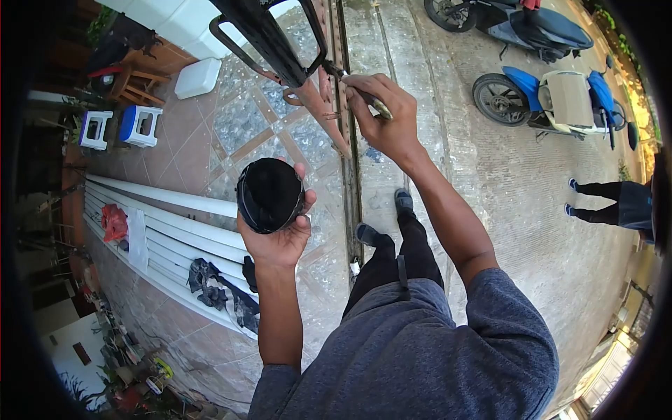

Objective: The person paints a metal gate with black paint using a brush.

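My left hand [276, 245] is wrapped around a round container of black paint [269, 196], its dark opening facing up toward me. In my right hand [392, 115] a paintbrush [381, 108] is pinched, and its dark bristles meet the edge of the metal gate frame [269, 42]. Glossy black covers the upper bar and its loop-shaped parts. Lower down, the tapering tip [325, 119] shows a reddish-brown coat. A rusty rail track runs along the ground beneath it.
White pipes [175, 234] lie at the left, with a red plastic bag [114, 222] and dark cloth [217, 290] on them. Stools [140, 126] stand behind. Motorbikes [560, 98] are parked at right, where another person [619, 199] stands.
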A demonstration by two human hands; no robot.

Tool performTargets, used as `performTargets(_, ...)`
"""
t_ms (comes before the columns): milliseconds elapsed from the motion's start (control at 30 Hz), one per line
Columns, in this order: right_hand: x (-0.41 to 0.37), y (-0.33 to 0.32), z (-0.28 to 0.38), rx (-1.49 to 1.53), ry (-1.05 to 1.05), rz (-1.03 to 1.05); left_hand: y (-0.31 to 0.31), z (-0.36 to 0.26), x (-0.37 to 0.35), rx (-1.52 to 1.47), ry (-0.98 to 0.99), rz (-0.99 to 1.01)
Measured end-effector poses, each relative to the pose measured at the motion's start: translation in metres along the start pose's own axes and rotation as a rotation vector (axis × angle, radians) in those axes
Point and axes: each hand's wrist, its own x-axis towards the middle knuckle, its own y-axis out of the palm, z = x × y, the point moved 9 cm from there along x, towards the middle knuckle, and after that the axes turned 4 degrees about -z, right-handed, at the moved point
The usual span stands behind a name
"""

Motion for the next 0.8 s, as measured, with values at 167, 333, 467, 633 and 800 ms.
performTargets(167, -0.010, 0.014, 0.001, -0.018, 0.020, 0.177, 0.003, 0.000, 0.002, 0.001, -0.013, 0.021)
performTargets(333, -0.001, 0.000, 0.006, 0.046, 0.005, 0.103, 0.006, 0.002, 0.005, 0.011, -0.022, 0.041)
performTargets(467, -0.012, 0.020, 0.005, 0.008, -0.011, 0.252, 0.011, 0.005, 0.004, 0.014, -0.032, 0.044)
performTargets(633, 0.017, 0.009, 0.017, 0.041, -0.085, 0.093, 0.009, 0.003, 0.005, 0.049, -0.047, 0.054)
performTargets(800, -0.013, -0.009, -0.032, 0.251, 0.397, -0.093, 0.012, 0.006, 0.006, 0.040, -0.060, 0.070)
